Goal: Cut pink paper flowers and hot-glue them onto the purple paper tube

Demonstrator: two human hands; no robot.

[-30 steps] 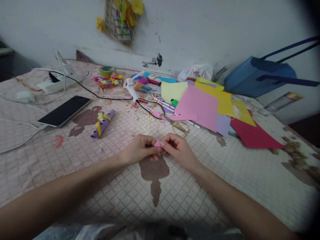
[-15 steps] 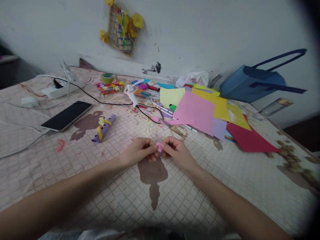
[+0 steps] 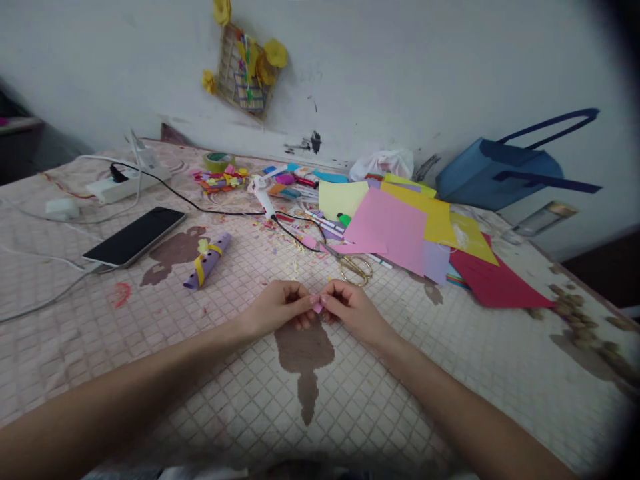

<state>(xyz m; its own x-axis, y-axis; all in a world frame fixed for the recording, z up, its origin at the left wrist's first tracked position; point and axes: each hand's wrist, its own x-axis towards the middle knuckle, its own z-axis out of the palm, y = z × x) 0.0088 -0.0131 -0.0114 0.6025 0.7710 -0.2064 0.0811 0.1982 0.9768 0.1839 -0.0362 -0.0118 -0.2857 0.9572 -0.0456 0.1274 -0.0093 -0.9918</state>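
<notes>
A small piece of pink paper is pinched between both hands over the table's middle. My left hand grips it from the left with thumb and fingers. From the other side, my right hand closes on it, the two thumbs nearly touching. Most of the paper hides behind the fingertips. Just beyond my right hand lie gold-handled scissors. A purple paper roll with a yellow strip and a small yellow flower rests to the left.
A glue gun with a black cord stands behind the hands. Sheets of coloured paper overlap at the right, near a blue bag. A phone lies left, before a power strip. Paper scraps pile at the back.
Both thumbs have come closer together over the pink paper, so less of it shows. The whole view has shifted slightly, with the table's things a little lower.
</notes>
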